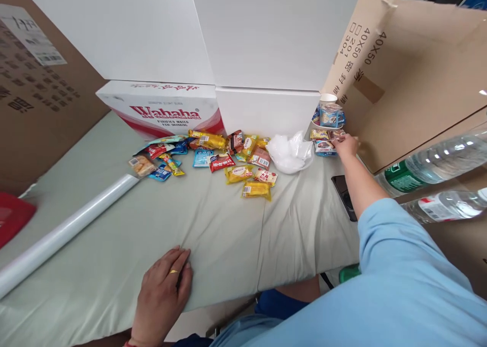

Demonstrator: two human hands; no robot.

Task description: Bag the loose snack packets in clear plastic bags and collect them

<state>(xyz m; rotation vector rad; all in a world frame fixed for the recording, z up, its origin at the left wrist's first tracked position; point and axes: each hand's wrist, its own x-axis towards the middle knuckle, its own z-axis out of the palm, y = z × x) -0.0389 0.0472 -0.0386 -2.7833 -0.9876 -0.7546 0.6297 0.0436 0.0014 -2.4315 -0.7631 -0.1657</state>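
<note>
My right hand reaches to the far right of the table, its fingers closed at a small brownish snack packet. Beside that lie a yellow-brown packet and a blue-and-white packet. Just behind them stands a white dish holding a blue printed cup and blue packets, with a white paper cup at the back. My left hand rests palm down on the near edge of the cloth, holding nothing, fingers lying flat and a ring on one of them.
Several snack packets are heaped mid-table beside a crumpled clear plastic bag. A Wahaha carton stands behind. A plastic film roll lies left. A phone, water bottles and a cardboard box are right.
</note>
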